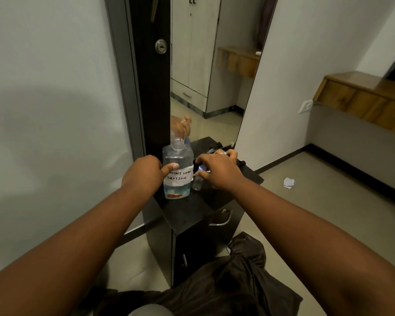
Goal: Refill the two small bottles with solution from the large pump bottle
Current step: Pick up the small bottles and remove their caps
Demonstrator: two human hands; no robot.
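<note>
Two hands at work over a small black counter (192,210) set against a tall mirror (205,76).

Large bottle (178,172) — clear, upright, at the counter's left edge, its neck open at the top with no pump showing; a white handwritten label reads "CONTACT LENS SOLUTION". Liquid fills most of it.

Left hand (144,173) — wrapped about the large bottle from the left, thumb pressed across the label, fingers curled behind the body.

Small bottle (197,182) — clear, upright, just right of the large bottle and touching or nearly touching it. A second small bottle cannot be made out; the right hand covers that part of the counter.

Right hand (217,171) — palm down over the small bottle, fingers bent toward its top, where a small blue-white piece (202,168) shows between the fingertips. Whether the fingers pinch it or only touch it cannot be told. A ring sits on one finger.

Cabinet below the counter — black, with a curved metal handle (222,221) on its near face.

Floor — pale tile; a crumpled scrap of paper (289,182) lies to the right, well apart from the cabinet. Dark clothing (226,281) fills the near foreground.
</note>
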